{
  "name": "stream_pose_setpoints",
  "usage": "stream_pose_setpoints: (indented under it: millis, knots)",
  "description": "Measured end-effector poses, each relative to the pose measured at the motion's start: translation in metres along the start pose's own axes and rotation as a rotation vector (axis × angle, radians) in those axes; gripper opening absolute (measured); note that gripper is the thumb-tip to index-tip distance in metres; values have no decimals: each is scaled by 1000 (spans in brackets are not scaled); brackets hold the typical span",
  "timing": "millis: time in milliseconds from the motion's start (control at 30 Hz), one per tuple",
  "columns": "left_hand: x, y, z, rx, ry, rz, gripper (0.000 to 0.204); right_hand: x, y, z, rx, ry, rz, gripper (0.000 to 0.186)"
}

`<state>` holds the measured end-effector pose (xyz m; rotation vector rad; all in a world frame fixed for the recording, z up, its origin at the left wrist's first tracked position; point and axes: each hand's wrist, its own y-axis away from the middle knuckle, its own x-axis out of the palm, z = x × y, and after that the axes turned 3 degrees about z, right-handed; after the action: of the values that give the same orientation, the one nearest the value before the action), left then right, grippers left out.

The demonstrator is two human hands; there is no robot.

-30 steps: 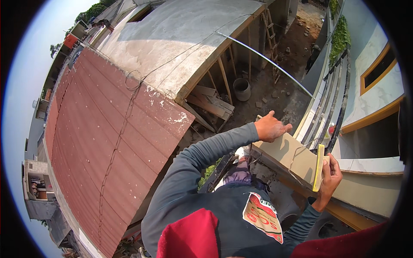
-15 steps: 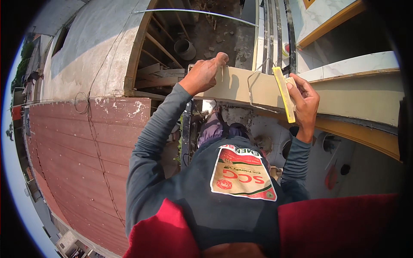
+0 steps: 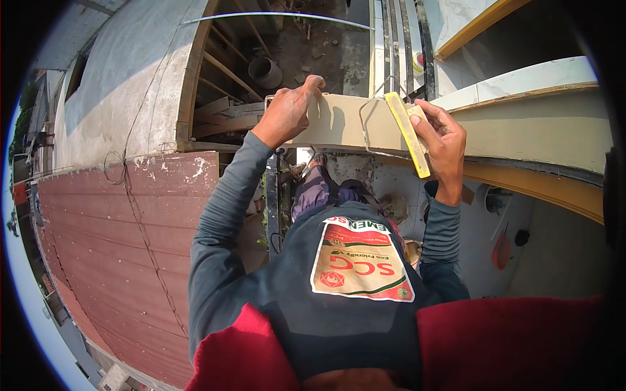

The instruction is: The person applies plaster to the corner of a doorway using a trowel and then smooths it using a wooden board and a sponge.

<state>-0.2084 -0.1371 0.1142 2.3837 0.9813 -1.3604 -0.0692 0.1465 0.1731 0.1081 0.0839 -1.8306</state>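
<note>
My right hand [image 3: 445,146] grips a yellow-edged plastering float [image 3: 409,135] by its pale block handle. The float is on edge and tilted over the plastered wall top [image 3: 345,127], beside a bent metal rod clamp [image 3: 364,124] that straddles the ledge. Whether the float's face touches the plaster I cannot tell. At the left end of the same ledge is my left hand [image 3: 287,112], its fingers closed and casting a shadow on the plaster. What lies within those fingers is hidden.
A reddish corrugated roof [image 3: 124,241] with a loose cable spreads at left, below a grey wall [image 3: 137,85]. Beyond the ledge, a bucket [image 3: 265,72] stands on the lower ground. Dark metal bars [image 3: 404,45] run away at the back. My feet are far below the ledge.
The whole view has shifted slightly, so the ledge and both hands appear further left. The float leans a little more, its far end closer to the rod clamp. Both grips look the same.
</note>
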Motion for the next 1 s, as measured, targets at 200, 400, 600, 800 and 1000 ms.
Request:
stream_pose_setpoints:
  millis: [200, 400, 600, 800, 1000]
  knots:
    - [-4, 7, -13, 14, 21, -87, 57, 46, -21, -4, -16, 171, 151, 38]
    - [7, 12, -11, -64, -167, -58, 56, 66, -30, 0, -2, 137, 217, 39]
    - [11, 15, -11, -87, -182, -26, 59, 44, -25, 8, -22, 66, 125, 39]
    - [3, 18, -16, -62, -163, 30, 56, 17, 0, 12, -21, -30, 28, 38]
    - [-21, 17, -41, -104, 261, -56, 54, -16, 41, 10, -19, -108, -81, 39]
